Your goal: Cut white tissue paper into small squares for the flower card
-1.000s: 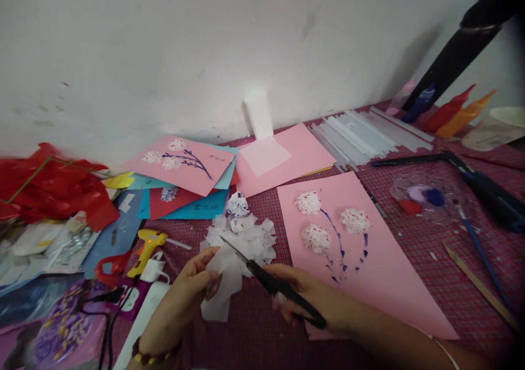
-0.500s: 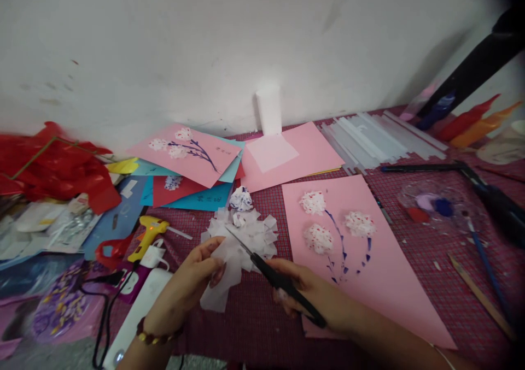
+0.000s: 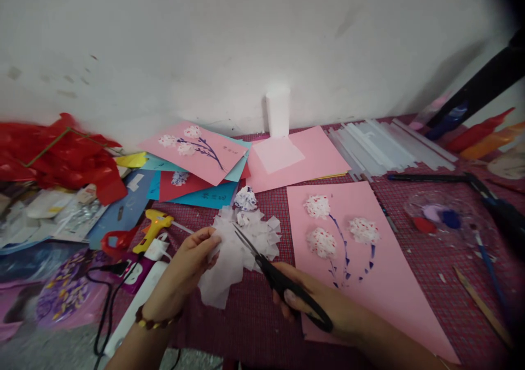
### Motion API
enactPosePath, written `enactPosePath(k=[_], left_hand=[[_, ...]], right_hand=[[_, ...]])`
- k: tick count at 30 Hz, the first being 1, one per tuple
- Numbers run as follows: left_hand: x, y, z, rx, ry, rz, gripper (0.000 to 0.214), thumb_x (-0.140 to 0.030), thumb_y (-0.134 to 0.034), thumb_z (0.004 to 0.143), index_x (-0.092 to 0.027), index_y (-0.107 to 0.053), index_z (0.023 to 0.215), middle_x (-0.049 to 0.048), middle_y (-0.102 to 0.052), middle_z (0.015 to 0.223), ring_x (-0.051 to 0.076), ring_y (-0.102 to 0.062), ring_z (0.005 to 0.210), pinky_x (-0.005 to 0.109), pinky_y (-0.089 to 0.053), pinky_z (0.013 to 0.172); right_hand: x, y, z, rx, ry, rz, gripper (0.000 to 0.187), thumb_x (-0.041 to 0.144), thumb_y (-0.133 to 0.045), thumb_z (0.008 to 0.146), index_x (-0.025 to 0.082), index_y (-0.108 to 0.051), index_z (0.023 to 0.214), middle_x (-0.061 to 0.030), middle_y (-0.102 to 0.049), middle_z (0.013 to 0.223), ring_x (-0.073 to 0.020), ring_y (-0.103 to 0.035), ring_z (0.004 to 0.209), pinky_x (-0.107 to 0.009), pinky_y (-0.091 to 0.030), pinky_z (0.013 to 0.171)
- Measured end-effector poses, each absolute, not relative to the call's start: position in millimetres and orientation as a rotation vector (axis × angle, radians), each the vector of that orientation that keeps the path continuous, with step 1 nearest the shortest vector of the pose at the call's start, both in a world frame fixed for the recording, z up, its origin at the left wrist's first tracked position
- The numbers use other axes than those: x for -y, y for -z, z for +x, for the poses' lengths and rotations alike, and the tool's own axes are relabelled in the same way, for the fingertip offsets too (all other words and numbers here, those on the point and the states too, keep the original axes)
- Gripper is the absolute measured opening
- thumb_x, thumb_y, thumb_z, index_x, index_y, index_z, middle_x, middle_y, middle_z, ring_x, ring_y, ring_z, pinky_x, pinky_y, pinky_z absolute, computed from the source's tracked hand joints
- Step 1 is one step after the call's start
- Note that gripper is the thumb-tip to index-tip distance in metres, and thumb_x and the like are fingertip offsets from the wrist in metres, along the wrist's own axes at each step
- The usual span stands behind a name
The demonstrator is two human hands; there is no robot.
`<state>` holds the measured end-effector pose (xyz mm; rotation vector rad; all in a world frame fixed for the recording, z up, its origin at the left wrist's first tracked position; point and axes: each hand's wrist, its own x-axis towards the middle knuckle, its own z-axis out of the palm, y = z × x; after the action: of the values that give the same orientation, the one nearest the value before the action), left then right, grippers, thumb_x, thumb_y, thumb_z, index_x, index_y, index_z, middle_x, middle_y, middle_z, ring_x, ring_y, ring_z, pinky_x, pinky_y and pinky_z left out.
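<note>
Between the thumb and fingers of my left hand (image 3: 196, 258) is a thin white tissue paper (image 3: 223, 274), hanging down over the table edge side. My right hand (image 3: 297, 293) grips black-handled scissors (image 3: 283, 282), whose blades are slightly parted and point up-left close to the tissue. Behind the blades lies a pile of cut white tissue pieces (image 3: 266, 236). A crumpled white paper ball with blue marks (image 3: 245, 198) sits just past the pile. Right of the scissors, partly under my right forearm, lies a pink sheet (image 3: 385, 293) with three white-and-red blossoms and blue painted stems.
At the left are a yellow glue gun (image 3: 153, 229), a white power strip (image 3: 137, 304) with cables, and red plastic (image 3: 57, 157). Finished cards (image 3: 205, 162) are stacked behind. Glue sticks (image 3: 381, 146), a paint palette (image 3: 430, 214) and brushes lie to the right.
The scissor blades have parted a little and backed off from the tissue. My left hand has moved slightly left and up, still pinching it. The view has shifted slightly.
</note>
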<state>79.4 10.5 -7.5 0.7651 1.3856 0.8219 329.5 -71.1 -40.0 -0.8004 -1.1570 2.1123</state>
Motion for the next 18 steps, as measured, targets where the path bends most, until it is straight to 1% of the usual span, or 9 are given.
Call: enactPosePath(k=[2, 4, 6, 9, 16, 18], left_hand=[[-13, 9, 79, -1.401, -0.831, 0.748, 0.028, -0.029, -0.08, 0.061, -0.018, -0.056, 0.07, -0.0066, -0.054, 0.058, 0.005, -0.047, 0.047, 0.017, -0.039, 0.049], [-15, 12, 82, -1.37, -0.803, 0.809, 0.027, -0.032, -0.079, 0.063, -0.017, -0.056, 0.068, -0.0067, -0.052, 0.053, 0.005, -0.043, 0.043, 0.016, -0.035, 0.044], [-16, 15, 85, -1.321, -0.753, 0.902, 0.029, -0.036, -0.076, 0.067, -0.017, -0.054, 0.064, -0.0066, -0.05, 0.048, 0.005, -0.039, 0.04, 0.017, -0.029, 0.039], [-15, 19, 92, -1.299, -0.684, 0.972, 0.032, -0.039, -0.073, 0.07, -0.017, -0.052, 0.061, -0.0064, -0.049, 0.046, 0.005, -0.037, 0.039, 0.018, -0.028, 0.038], [-15, 21, 100, -1.314, -0.646, 0.977, 0.032, -0.041, -0.073, 0.068, -0.018, -0.05, 0.061, -0.0067, -0.047, 0.044, 0.005, -0.036, 0.036, 0.018, -0.028, 0.036], [-14, 21, 101, -1.308, -0.647, 0.975, 0.031, -0.04, -0.073, 0.068, -0.018, -0.051, 0.061, -0.0063, -0.048, 0.045, 0.005, -0.036, 0.036, 0.018, -0.028, 0.036]], right_hand=[[70, 37, 329, 1.16, -2.125, -0.799, 0.055, 0.064, -0.062, 0.079, 0.016, -0.054, 0.106, 0.0006, -0.046, 0.081, -0.0104, -0.042, 0.066, -0.024, -0.034, 0.06], [69, 37, 328, 1.156, -2.145, -0.8, 0.056, 0.062, -0.064, 0.078, 0.016, -0.054, 0.109, 0.0013, -0.045, 0.079, -0.0105, -0.04, 0.065, -0.024, -0.032, 0.058], [69, 38, 325, 1.144, -2.137, -0.815, 0.055, 0.056, -0.067, 0.077, 0.016, -0.054, 0.113, 0.0014, -0.045, 0.078, -0.011, -0.04, 0.065, -0.024, -0.031, 0.057], [68, 38, 323, 1.108, -2.112, -0.875, 0.05, 0.044, -0.069, 0.076, 0.015, -0.054, 0.114, 0.0015, -0.046, 0.077, -0.0111, -0.041, 0.065, -0.025, -0.031, 0.057], [68, 41, 319, 1.069, -2.099, -0.963, 0.042, 0.029, -0.063, 0.075, 0.014, -0.055, 0.113, 0.0063, -0.044, 0.066, -0.007, -0.036, 0.054, -0.022, -0.027, 0.049], [71, 44, 317, 1.054, -2.084, -0.97, 0.041, 0.029, -0.063, 0.076, 0.015, -0.055, 0.114, 0.0074, -0.043, 0.064, -0.0057, -0.036, 0.051, -0.02, -0.027, 0.047]])
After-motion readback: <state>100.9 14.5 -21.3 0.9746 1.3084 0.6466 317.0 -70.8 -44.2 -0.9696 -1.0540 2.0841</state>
